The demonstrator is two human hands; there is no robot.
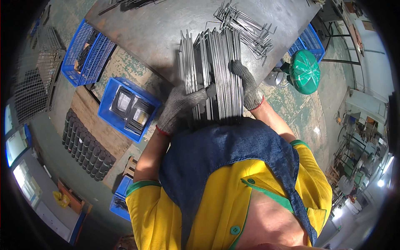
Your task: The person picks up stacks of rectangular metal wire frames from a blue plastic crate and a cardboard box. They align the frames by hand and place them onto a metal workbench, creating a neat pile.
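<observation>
Holding the bundle of bent wires (227, 79) at the near corner of the bench (162, 37), between both hands. My left hand (181, 102), gloved, pinches it, thumb laid across the wires; the other fingers are mostly hidden. My right hand (248, 85) presses its right flank; how far those fingers curl beneath, I cannot tell.

Risks, as judged: a gap splits the bundle, so uneven squeezing could let the left group slide or fan out. Hooked ends might snag each other, or the loose wire pile (250, 31) beyond. Near ends, close to my apron (229, 141), could catch the cloth.

Appearance: slim, bright grey metal; long, near-parallel shanks; far ends bent and slightly uneven; left portion blurred.
</observation>
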